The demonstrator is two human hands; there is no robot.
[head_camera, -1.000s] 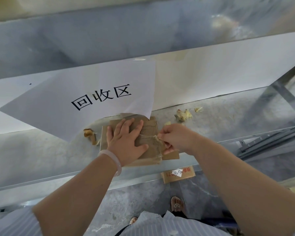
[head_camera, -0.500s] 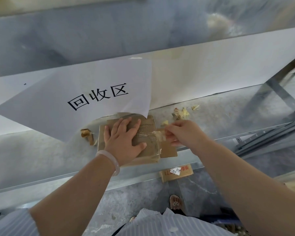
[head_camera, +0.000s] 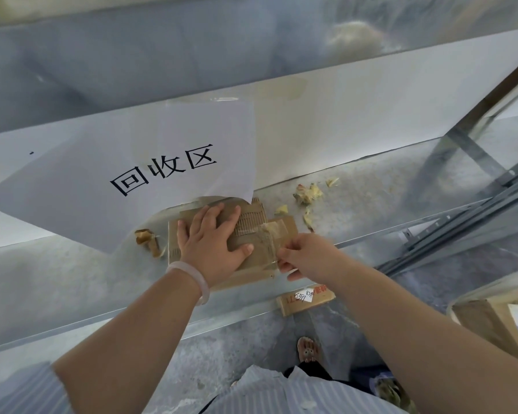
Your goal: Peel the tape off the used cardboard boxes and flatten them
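Head view: my right hand point(head_camera: 308, 258) pinches the clear tape point(head_camera: 270, 240) at the right edge of the flattened cardboard box point(head_camera: 248, 276). My left hand point(head_camera: 213, 240) presses flat on it, fingers spread. The box lies on a metal shelf point(head_camera: 72, 282), with torn tape scraps point(head_camera: 307, 194) beyond the box and a paper sign point(head_camera: 132, 162) overhanging its far edge.

The left hand point(head_camera: 213, 243) presses flat on a flattened box point(head_camera: 173, 237) on the counter point(head_camera: 72, 282), fingers spread. The right hand point(head_camera: 308, 259) pinches clear tape point(head_camera: 271, 243) at the box's right edge. Torn scraps point(head_camera: 307, 193) lie beyond it, and a paper sign point(head_camera: 162, 162) overhangs the box's far edge.
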